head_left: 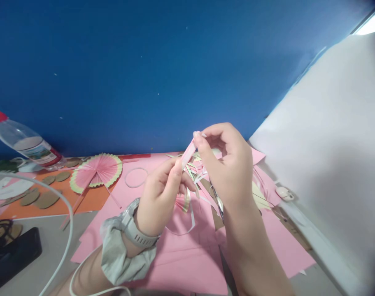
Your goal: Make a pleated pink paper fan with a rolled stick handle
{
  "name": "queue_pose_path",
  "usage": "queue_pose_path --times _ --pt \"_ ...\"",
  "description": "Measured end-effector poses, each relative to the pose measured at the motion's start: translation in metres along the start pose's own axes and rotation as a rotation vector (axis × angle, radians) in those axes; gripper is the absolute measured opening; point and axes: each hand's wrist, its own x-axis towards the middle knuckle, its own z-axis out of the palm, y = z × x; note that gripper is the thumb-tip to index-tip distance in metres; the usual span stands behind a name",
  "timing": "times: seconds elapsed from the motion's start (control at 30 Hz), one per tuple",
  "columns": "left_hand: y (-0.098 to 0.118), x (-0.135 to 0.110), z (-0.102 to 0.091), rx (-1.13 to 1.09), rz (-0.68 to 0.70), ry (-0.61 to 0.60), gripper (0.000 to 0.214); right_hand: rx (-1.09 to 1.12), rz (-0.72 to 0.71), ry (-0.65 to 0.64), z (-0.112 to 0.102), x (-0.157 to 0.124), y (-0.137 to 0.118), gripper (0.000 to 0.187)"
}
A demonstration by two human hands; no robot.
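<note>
A narrow pale pink strip (188, 154), seemingly folded paper, is held up slantwise above the table. Its lower end is pinched between the thumb and fingers of my left hand (161, 191), which has a watch and a grey-green scrunchie at the wrist. At the upper end, the thumb and forefinger of my right hand (232, 164) grip it, and a small whitish bit shows at the fingertips. Below the hands, part of a small pink and yellow-green pleated paper piece (183, 202) is visible, with thin paper scraps (192, 169) behind.
Pink paper sheets (181, 263) cover the middle of the table. On the left are a pink pleated fan (96, 172), brown discs (47, 199), a tilted plastic bottle (36, 146) and a black phone-like object (16, 257). A white cable (70, 230) loops in front. A blue wall (162, 74) stands behind.
</note>
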Motion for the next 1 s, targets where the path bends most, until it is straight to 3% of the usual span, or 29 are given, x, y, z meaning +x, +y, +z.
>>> queue_pose_path --times 0.37,0.53,0.63,0.73,0.8,1.0 --pt "0.0 -0.002 0.003 -0.038 0.022 0.016 0.032 -0.049 -0.096 0.096 0.0 0.001 0.008 0.006" --pt "-0.001 -0.002 0.002 -0.06 0.0 0.0 0.032 0.022 0.001 0.139 -0.01 0.006 0.017 0.012" --pt "-0.001 -0.001 0.002 -0.068 0.005 0.0 0.031 0.218 0.169 -0.093 -0.016 0.007 0.015 0.034" --pt "-0.002 0.0 0.001 -0.072 0.008 -0.019 0.03 0.312 0.267 -0.412 -0.017 0.005 0.008 0.025" --pt "-0.003 0.001 0.0 -0.099 -0.005 -0.025 0.028 0.288 0.285 -0.471 -0.015 0.003 0.002 0.025" --pt "-0.002 0.003 -0.005 -0.058 0.018 0.024 0.023 0.281 0.28 -0.475 -0.005 0.0 -0.003 0.013"
